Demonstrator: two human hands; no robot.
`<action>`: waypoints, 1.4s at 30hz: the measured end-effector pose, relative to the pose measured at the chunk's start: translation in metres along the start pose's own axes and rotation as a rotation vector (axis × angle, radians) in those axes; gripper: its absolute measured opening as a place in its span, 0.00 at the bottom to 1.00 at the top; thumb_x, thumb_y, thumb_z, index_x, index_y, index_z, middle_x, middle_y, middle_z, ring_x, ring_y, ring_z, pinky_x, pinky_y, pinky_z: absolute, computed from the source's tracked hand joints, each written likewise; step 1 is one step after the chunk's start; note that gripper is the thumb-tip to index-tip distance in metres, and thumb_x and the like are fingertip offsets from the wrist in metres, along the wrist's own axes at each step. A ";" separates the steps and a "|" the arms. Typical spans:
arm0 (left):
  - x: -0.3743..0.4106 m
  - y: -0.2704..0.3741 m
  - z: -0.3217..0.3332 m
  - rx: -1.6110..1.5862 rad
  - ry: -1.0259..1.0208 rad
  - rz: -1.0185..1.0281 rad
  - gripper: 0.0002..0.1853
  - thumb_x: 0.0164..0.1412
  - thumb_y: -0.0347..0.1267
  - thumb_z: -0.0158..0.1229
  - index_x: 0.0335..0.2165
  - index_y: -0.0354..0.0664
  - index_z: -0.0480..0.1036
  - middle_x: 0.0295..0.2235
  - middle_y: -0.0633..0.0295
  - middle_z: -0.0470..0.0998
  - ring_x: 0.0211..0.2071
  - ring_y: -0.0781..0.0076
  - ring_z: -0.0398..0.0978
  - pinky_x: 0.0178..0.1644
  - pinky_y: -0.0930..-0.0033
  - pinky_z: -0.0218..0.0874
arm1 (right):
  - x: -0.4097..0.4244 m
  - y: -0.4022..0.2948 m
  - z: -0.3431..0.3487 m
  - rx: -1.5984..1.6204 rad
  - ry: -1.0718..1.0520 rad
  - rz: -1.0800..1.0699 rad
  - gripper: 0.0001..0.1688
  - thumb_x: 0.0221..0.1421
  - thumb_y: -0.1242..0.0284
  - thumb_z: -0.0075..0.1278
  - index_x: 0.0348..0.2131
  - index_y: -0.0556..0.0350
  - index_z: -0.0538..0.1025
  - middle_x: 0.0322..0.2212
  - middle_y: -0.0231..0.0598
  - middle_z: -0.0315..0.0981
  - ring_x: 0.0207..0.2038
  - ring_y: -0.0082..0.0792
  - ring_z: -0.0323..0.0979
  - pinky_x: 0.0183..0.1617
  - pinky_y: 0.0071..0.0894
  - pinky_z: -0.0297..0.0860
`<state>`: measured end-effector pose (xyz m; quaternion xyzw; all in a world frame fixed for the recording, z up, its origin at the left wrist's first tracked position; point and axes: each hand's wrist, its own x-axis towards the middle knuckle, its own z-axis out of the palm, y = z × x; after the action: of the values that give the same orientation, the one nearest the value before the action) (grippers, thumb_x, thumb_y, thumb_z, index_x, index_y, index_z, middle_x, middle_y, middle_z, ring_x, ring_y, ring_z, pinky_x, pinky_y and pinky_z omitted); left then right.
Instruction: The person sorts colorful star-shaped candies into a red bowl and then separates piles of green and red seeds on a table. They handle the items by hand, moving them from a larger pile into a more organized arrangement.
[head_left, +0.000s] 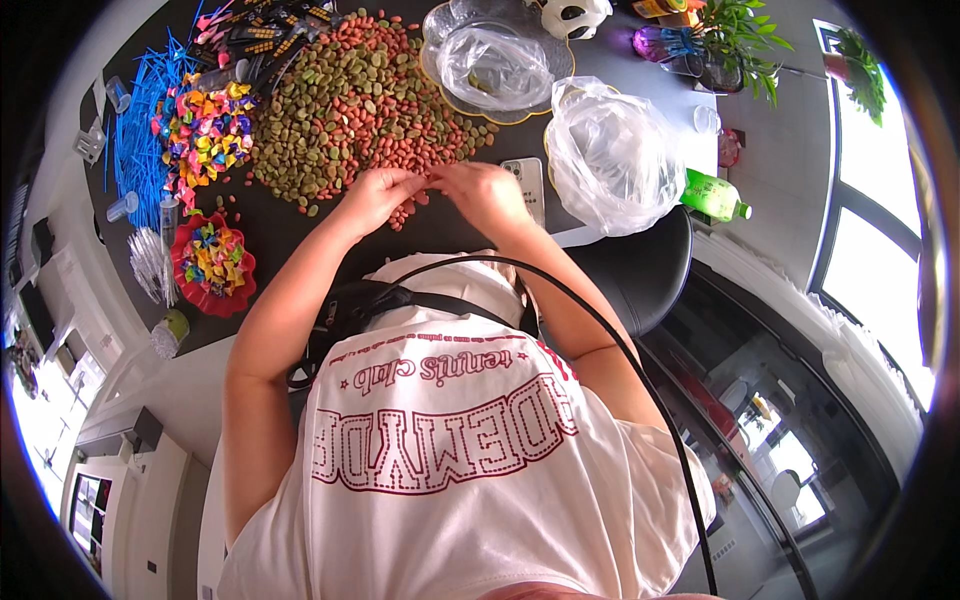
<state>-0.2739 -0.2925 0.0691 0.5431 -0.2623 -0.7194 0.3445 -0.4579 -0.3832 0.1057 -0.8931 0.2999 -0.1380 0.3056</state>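
A large pile of red-skinned peanuts (420, 127) mixed with green broad beans (300, 142) covers the dark table (330, 240). At its near edge my left hand (379, 196) and my right hand (480, 195) meet, fingertips pinched together. Whatever may be between the fingertips is too small to make out. Loose peanuts lie just below the fingers. Beyond the pile, a clear bag lines a gold-rimmed glass bowl (497, 116), with a little green inside. A second bowl to the right is covered by a clear plastic bag (619, 157).
A phone (523, 180) lies beside my right hand. To the left are colourful folded paper pieces (206, 131), blue sticks (142, 150), a red dish (245, 259) of more pieces and small clear cups (122, 206). A green bottle (712, 195) and a black chair (645, 277) are at right.
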 end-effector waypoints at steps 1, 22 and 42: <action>0.001 -0.003 -0.002 0.087 0.031 0.067 0.11 0.65 0.32 0.49 0.38 0.35 0.74 0.28 0.68 0.76 0.25 0.83 0.71 0.31 0.81 0.63 | 0.003 0.004 -0.011 -0.044 -0.028 0.082 0.08 0.53 0.67 0.51 0.33 0.47 0.79 0.29 0.36 0.77 0.29 0.42 0.75 0.32 0.38 0.72; -0.005 -0.073 -0.049 0.473 0.258 0.055 0.13 0.58 0.32 0.56 0.41 0.40 0.74 0.32 0.62 0.78 0.29 0.71 0.75 0.36 0.71 0.66 | -0.074 0.163 -0.043 -0.136 0.091 0.897 0.16 0.52 0.66 0.46 0.37 0.53 0.78 0.31 0.44 0.78 0.36 0.46 0.75 0.40 0.41 0.69; 0.017 -0.052 -0.038 1.170 0.511 0.217 0.10 0.57 0.35 0.54 0.38 0.45 0.68 0.33 0.60 0.75 0.32 0.56 0.75 0.32 0.58 0.67 | -0.045 0.127 -0.068 -0.348 0.208 0.670 0.13 0.56 0.64 0.47 0.36 0.49 0.78 0.31 0.38 0.77 0.34 0.42 0.75 0.37 0.37 0.70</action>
<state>-0.2517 -0.2739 0.0097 0.7657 -0.5741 -0.2668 0.1139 -0.5792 -0.4670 0.0757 -0.7654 0.6232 -0.0672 0.1458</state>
